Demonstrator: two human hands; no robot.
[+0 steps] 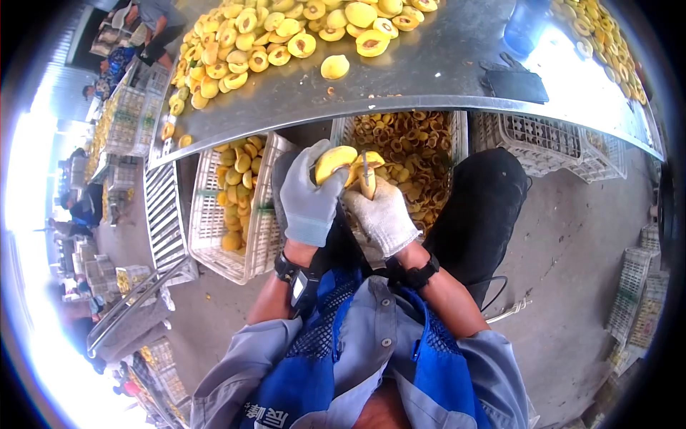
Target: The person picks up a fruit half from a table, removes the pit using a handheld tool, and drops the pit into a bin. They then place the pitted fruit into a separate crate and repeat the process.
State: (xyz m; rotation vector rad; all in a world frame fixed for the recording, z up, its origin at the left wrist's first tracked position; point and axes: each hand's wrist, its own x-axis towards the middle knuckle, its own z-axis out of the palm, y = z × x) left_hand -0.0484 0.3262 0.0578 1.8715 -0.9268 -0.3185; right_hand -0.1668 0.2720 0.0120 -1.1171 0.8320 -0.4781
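Over the crate between my knees, my left hand [311,193], in a grey glove, grips a yellow peach half [334,163]. Close beside it, my right hand [384,214], in a whitish knit glove, is closed around a small knife with a yellowish handle [368,187]. The knife's narrow metal blade points up and away from me, with a piece of yellow peach [373,159] against it. Below both hands, the white crate [461,139] holds many brownish-yellow peach scraps.
A metal table [421,75] ahead carries heaped peach halves [246,43], a dark flat object [516,84] and a blue container [527,28]. A crate of peaches [202,236] stands left, other crates [547,139] right. People [153,28] work at far left.
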